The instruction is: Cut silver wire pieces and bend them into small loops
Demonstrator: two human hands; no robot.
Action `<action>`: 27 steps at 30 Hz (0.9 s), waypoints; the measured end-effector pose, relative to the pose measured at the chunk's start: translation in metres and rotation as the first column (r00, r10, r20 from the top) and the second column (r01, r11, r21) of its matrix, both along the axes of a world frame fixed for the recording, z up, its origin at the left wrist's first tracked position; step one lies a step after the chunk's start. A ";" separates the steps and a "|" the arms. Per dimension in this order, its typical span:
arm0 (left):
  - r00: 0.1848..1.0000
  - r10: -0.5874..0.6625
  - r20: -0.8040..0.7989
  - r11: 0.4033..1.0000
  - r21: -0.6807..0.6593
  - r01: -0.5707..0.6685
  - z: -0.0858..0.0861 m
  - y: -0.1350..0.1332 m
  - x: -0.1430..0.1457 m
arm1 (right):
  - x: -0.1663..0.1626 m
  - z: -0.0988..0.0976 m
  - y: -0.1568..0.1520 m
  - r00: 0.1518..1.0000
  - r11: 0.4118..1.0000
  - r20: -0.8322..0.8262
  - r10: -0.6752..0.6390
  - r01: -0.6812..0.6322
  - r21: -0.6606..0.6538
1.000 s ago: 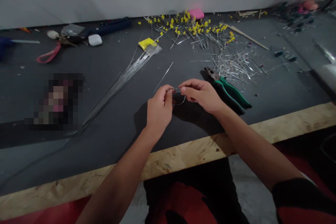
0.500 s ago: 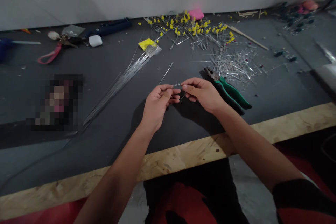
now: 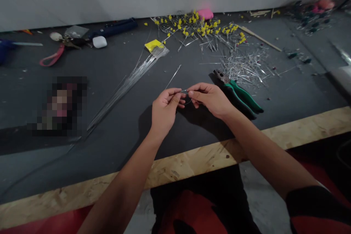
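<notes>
Over the dark table top, my left hand [image 3: 165,111] and my right hand [image 3: 211,97] meet fingertip to fingertip. Both pinch a thin silver wire [image 3: 185,91] bent into a small loop between them. One free end of the wire runs up and away to the left of the hands. Just right of my right hand lie green-handled pliers [image 3: 239,94].
A long bundle of straight wires [image 3: 128,81] with a yellow tag lies to the left. Cut wire bits [image 3: 244,66] and yellow-tipped pieces [image 3: 197,25] are heaped behind. Keys with a pink strap [image 3: 53,56] and a white case [image 3: 99,41] lie far left. The wooden table edge [image 3: 192,161] is near me.
My left hand turned from a raised pinch to a flatter grip, and the wire loop between the hands became smaller. The right hand barely moved.
</notes>
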State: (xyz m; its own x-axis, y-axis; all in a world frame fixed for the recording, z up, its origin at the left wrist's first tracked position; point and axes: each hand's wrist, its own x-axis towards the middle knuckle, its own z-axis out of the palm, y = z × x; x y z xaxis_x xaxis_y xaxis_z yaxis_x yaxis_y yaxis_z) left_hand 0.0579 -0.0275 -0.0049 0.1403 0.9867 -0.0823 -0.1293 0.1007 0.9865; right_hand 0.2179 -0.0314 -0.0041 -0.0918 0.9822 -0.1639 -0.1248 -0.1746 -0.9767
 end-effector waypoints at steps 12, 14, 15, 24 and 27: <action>0.993 0.068 -0.100 0.992 0.116 -0.056 -0.005 -0.001 0.000 | -0.001 0.002 -0.002 0.999 0.999 -0.003 0.041 -0.041 0.001; 0.992 0.071 -0.105 0.992 0.111 -0.059 -0.005 -0.001 -0.001 | 0.000 0.003 -0.002 0.998 0.998 -0.004 0.055 -0.055 0.013; 0.992 0.074 -0.105 0.992 0.111 -0.062 -0.005 -0.001 -0.001 | 0.000 0.003 -0.002 0.998 0.998 -0.004 0.059 -0.059 0.020; 0.983 0.114 -0.146 0.981 0.173 -0.088 -0.005 -0.002 -0.001 | -0.001 0.004 -0.003 0.998 0.997 -0.004 0.066 -0.066 0.030; 0.963 0.137 -0.233 0.968 0.238 -0.080 -0.007 -0.003 -0.001 | -0.002 0.004 -0.003 0.998 0.997 -0.011 0.070 -0.069 0.031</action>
State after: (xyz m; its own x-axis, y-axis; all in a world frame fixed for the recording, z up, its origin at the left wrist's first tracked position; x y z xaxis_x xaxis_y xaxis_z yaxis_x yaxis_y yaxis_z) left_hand 0.0566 -0.0305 -0.0118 0.0344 0.9916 0.1243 0.1225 -0.1276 0.9842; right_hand 0.2161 -0.0342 -0.0004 -0.1616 0.9780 -0.1319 -0.1255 -0.1530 -0.9802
